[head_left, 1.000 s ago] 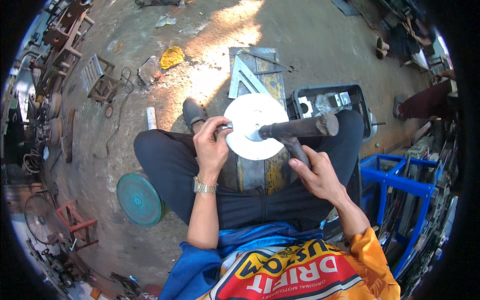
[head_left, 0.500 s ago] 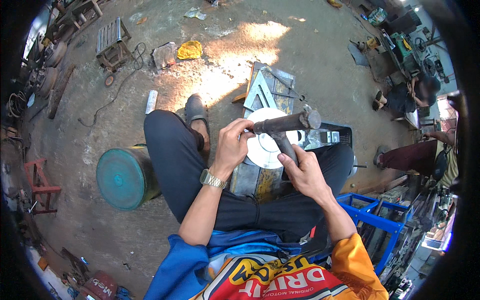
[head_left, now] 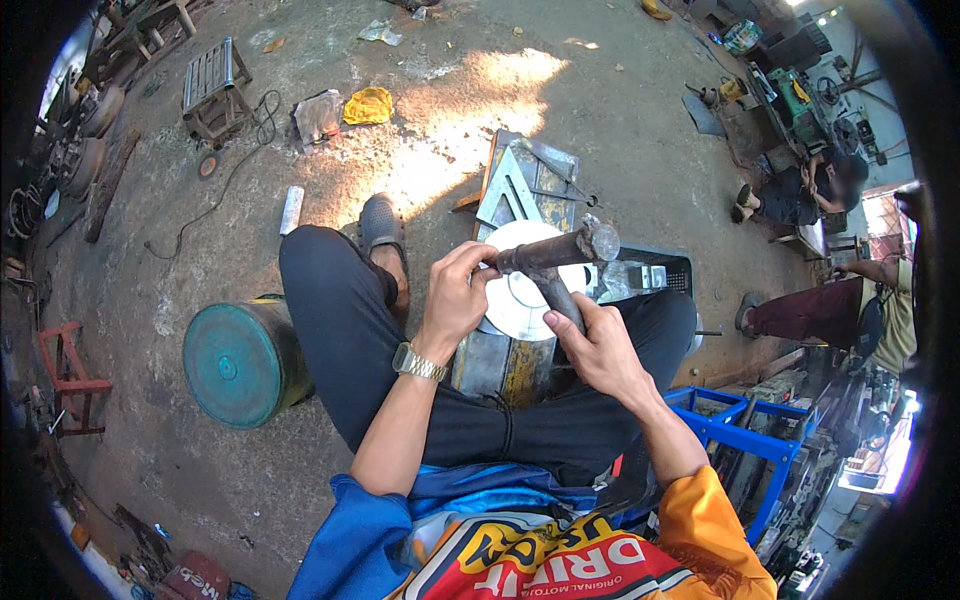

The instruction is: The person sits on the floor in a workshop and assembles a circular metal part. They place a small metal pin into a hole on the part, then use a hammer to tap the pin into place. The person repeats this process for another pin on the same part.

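My right hand [head_left: 603, 345] is wrapped round the handle of a dark steel hammer [head_left: 548, 254]. The thick hammer head lies crosswise above a round white metal disc [head_left: 512, 312] between my knees. At the left end of the head, the fingertips of my left hand [head_left: 455, 300] are pinched together. Whatever they hold is hidden behind the fingers and the head; I cannot tell whether they touch the hammer. The disc rests on a worn metal-topped bench [head_left: 500, 372]. Beyond it lie a pale triangular square [head_left: 512, 190] and a thin dark metal tool [head_left: 560, 176].
A black crate [head_left: 672, 268] with metal parts stands right of the disc. A green-lidded drum [head_left: 230, 365] is by my left knee, a blue metal frame [head_left: 740, 430] at lower right. Two people, one in dark clothes [head_left: 795, 190], are at the right. A cable [head_left: 215, 205] crosses the floor.
The whole view has shifted slightly. Both hands and the hammer keep nearly the same place over the disc, with the hammer head's right end tilted a little differently.
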Motion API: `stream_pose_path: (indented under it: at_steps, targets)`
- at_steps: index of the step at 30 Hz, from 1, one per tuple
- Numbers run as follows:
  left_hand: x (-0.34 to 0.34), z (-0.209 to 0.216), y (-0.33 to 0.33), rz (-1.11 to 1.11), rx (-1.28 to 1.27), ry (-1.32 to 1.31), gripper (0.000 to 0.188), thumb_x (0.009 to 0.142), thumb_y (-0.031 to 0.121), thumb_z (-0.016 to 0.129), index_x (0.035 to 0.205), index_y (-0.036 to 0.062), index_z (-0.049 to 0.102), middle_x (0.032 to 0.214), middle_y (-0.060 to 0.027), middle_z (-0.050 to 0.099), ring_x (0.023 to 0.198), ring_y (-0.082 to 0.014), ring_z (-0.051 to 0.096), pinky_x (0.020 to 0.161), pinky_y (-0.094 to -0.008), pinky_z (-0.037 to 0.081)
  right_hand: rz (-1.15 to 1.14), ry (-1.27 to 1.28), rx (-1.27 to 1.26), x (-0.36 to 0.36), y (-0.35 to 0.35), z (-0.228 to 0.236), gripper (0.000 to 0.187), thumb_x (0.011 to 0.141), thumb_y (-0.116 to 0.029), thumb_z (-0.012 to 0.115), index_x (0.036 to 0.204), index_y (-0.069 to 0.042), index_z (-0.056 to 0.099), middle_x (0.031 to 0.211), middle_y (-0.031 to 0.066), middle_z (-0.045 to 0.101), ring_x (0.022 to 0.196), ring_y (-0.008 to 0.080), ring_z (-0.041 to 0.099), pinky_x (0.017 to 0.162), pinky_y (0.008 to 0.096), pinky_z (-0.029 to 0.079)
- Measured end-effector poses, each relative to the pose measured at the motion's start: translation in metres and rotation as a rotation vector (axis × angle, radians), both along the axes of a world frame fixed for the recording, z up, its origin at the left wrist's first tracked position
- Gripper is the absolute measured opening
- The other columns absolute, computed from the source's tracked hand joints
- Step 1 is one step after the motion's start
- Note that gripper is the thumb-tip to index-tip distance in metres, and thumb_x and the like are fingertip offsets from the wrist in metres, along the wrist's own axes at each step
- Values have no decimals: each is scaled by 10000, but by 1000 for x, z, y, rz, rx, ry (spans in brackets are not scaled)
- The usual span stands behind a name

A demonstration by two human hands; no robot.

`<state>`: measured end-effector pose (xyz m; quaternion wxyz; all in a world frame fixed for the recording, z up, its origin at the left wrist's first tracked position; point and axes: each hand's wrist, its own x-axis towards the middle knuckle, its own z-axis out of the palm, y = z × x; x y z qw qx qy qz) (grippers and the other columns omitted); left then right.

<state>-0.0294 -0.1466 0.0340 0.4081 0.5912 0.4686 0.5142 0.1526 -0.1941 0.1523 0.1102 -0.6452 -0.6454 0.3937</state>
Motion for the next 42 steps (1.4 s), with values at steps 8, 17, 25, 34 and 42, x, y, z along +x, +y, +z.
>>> stream_pose_path:
  at_steps: [8,17,25,34,42]
  targets:
    - [1,-3,0,-1,-24,-58,198,769,-123,634,939,-39,693,947,-126,717,831,-236,708,714,-319,548,-15,308,303,13,-13,34,304,1024,-275,557,936,15,543,509,0,496,389,74,459,377,228,346]
    - [-2,-1,0,25,-37,16,199,758,-126,647,932,-36,683,951,-126,712,860,-234,704,746,-318,540,-28,-61,-4,-2,-13,-1,341,985,-266,613,931,70,598,587,224,564,528,283,623,533,416,455]
    - [-15,2,2,66,-163,-430,224,856,-130,630,1052,-21,628,1000,-89,693,951,-172,683,866,-292,554,-317,621,-22,35,-42,12,307,1040,-278,531,942,13,548,515,26,499,379,109,477,370,267,367]
    - [-28,-7,3,147,-405,-323,232,961,1,460,1160,25,577,899,-11,554,839,-109,566,746,-256,482,-568,663,-131,81,-78,-21,427,1018,-430,537,869,-41,441,514,46,416,326,123,396,303,270,364]
    - [-19,-13,3,41,-503,-108,198,966,22,495,1111,10,630,760,48,471,653,-27,409,581,-214,333,-701,648,-116,122,-131,-34,414,996,-414,590,914,-20,493,523,43,458,348,132,430,334,273,370]
